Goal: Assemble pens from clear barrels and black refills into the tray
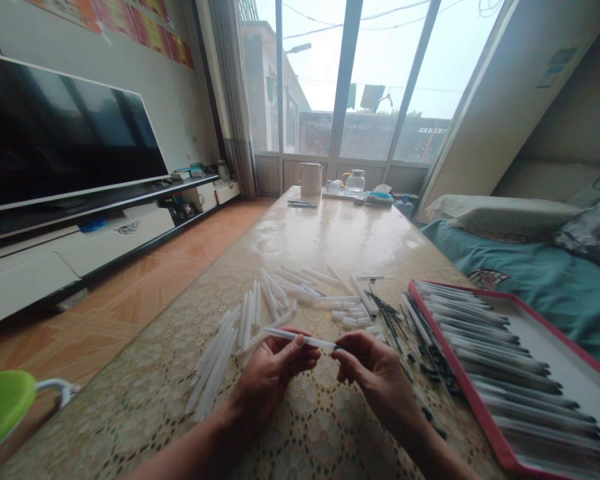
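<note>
Low over the patterned tabletop, my left hand (280, 363) is closed around the translucent white barrel of a pen (320, 343). The pen lies almost level, its pointed end to the left. With thumb and fingertips, my right hand (373, 370) pinches the dark part at the pen's right end. Loose white pen barrels (217, 367) lie beside my left forearm, and more white tubes (290, 283) are spread beyond both hands. Thin black refills (387, 313) are scattered past my right hand, with small black pieces (435, 367) nearer the box.
A red-rimmed box (450, 373) with rows of assembled pens (500, 360) stands at the right. Far along the table (325, 247) are a beige jug (310, 179), a glass pot (355, 183) and tissues (380, 195). A green stool (5, 407) is at the lower left.
</note>
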Tool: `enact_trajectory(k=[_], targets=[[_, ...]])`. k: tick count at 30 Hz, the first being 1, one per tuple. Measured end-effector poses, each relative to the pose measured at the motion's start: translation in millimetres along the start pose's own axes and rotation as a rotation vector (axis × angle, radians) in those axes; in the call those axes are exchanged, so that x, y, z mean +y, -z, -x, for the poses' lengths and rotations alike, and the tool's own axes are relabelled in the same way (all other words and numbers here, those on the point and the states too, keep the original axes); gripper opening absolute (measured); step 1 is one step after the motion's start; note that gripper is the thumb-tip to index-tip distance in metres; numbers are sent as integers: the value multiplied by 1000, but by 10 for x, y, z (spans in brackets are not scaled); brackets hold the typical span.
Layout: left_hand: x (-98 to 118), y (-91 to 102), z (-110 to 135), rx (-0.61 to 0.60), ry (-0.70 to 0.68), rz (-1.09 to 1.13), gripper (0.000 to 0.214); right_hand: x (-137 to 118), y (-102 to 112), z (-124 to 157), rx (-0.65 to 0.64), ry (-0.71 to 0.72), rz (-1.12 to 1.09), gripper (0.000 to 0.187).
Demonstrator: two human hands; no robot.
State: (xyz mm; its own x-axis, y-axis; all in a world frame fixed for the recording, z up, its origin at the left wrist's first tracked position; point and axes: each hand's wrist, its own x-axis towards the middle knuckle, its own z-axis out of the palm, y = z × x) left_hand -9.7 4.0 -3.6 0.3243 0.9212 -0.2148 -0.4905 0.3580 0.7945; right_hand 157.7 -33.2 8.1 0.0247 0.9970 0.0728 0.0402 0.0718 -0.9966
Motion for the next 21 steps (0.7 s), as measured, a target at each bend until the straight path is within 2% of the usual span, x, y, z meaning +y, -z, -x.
enact_trajectory(k=[11, 17, 21], targets=[[-15, 15, -9, -24, -23, -18, 21, 166, -4, 6, -14, 89, 273, 28], [-4, -16, 26, -48, -21, -23, 22, 222, -62, 31, 131, 259, 600, 35], [2, -19, 29, -76, -15, -37, 22, 216, -23, 9, 17, 185, 514, 44]])
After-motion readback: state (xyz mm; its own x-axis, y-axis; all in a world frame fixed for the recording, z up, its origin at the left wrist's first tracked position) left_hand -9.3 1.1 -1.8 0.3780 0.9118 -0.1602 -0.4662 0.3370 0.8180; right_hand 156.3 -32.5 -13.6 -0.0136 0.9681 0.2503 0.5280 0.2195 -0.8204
